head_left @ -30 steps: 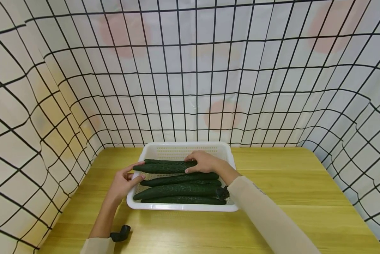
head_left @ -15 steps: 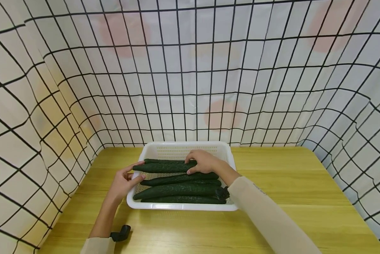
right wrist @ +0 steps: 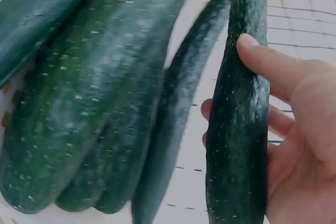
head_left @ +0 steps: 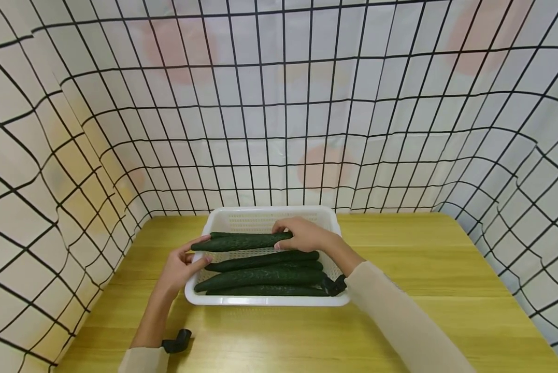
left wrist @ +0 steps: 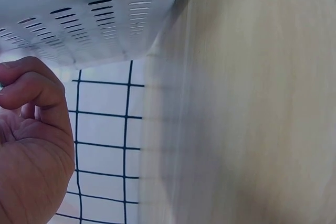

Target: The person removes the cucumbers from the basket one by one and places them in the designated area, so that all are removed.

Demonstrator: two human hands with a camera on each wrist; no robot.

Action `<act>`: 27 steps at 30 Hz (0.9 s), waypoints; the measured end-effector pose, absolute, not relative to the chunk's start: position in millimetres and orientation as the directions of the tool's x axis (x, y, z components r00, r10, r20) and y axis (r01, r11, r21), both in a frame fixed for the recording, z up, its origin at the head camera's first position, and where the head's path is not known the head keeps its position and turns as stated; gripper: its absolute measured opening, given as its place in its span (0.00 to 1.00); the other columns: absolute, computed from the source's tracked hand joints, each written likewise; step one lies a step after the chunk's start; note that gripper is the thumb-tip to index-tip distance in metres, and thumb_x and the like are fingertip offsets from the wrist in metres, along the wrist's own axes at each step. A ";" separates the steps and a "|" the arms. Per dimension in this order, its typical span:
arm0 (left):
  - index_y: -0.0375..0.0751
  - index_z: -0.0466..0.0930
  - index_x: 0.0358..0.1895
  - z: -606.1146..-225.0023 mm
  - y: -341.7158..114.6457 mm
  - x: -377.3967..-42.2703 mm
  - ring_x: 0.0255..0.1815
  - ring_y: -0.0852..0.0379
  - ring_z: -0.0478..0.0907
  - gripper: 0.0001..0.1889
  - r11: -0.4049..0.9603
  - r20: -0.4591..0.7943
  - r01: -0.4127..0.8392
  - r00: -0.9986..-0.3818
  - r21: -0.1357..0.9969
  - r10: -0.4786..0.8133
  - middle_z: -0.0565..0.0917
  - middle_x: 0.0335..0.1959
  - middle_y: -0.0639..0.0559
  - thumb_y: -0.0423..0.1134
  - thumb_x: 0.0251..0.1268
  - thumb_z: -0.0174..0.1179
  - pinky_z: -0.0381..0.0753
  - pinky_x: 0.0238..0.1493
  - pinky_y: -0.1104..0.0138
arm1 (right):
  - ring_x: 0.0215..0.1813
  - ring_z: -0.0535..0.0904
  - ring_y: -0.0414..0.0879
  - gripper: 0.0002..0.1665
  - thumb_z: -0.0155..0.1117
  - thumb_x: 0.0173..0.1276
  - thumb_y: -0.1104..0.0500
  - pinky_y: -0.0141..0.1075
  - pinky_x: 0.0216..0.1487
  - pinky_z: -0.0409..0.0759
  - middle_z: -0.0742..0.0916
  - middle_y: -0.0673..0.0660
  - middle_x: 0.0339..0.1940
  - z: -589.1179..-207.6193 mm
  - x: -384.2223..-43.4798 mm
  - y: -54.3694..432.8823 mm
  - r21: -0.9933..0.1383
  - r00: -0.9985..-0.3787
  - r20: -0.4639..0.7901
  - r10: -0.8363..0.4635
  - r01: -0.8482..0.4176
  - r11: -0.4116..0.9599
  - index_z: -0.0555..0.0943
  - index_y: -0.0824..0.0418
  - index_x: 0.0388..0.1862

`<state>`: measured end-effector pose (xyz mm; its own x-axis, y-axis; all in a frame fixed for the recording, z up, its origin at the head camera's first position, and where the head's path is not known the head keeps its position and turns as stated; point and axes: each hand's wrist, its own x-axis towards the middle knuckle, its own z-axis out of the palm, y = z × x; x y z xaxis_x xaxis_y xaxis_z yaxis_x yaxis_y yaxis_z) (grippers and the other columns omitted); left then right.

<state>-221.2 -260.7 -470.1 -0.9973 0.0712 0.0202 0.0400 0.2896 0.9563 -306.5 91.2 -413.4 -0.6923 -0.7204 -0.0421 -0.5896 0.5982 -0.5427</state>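
A white plastic basket (head_left: 265, 301) holds several dark green cucumbers lying lengthwise. My right hand (head_left: 306, 235) reaches in from the right and grips the right end of a cucumber (head_left: 241, 242) near the back; in the right wrist view the thumb (right wrist: 257, 53) lies across its near side, with fingertips showing on the other. Another cucumber (head_left: 220, 235) lies mostly hidden behind it. My left hand (head_left: 178, 267) holds the basket's left rim, thumb inside, index finger close to the gripped cucumber's left end. Its fingers curl by the slotted basket wall (left wrist: 121, 30).
Several more cucumbers (head_left: 265, 276) lie close together in the basket's front half. The basket stands on a yellow wooden table (head_left: 414, 259). Black wire mesh (head_left: 285, 109) over pale patterned cloth encloses the back and both sides.
The right hand has shifted slightly right and tilted the back cucumber, its right end now a bit higher and its left end farther over the rim. The left hand keeps its place.
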 end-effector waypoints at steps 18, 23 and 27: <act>0.33 0.71 0.73 -466.6 -259.9 -218.3 0.26 0.57 0.84 0.30 0.275 0.039 0.053 -0.998 0.960 0.054 0.88 0.32 0.40 0.27 0.66 0.61 0.86 0.29 0.63 | 0.65 0.81 0.50 0.28 0.66 0.71 0.36 0.51 0.64 0.80 0.87 0.50 0.62 -376.2 -281.2 120.3 -0.466 -0.762 0.121 -0.636 -0.609 0.642 0.84 0.47 0.64; 0.39 0.72 0.73 -465.5 -258.9 -217.5 0.18 0.58 0.78 0.29 0.269 0.044 0.061 -0.997 0.961 0.069 0.83 0.22 0.45 0.29 0.69 0.61 0.84 0.22 0.63 | 0.64 0.81 0.51 0.28 0.67 0.71 0.36 0.52 0.63 0.80 0.86 0.50 0.62 -376.5 -275.2 146.3 -0.492 -0.794 0.152 -0.588 -0.577 0.652 0.84 0.47 0.64; 0.40 0.73 0.73 -466.1 -259.4 -217.8 0.15 0.60 0.74 0.28 0.279 0.056 0.072 -0.996 0.958 0.067 0.79 0.17 0.52 0.31 0.71 0.62 0.81 0.19 0.65 | 0.66 0.80 0.53 0.29 0.67 0.70 0.35 0.54 0.64 0.79 0.86 0.50 0.62 -383.0 -269.1 169.7 -0.509 -0.826 0.144 -0.545 -0.534 0.675 0.83 0.47 0.64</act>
<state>-217.8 -259.4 -466.1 -0.9962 0.0666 0.0556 0.0721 0.2792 0.9575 -269.1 169.7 -383.0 -0.8260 -0.5450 0.1441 -0.5341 0.6751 -0.5089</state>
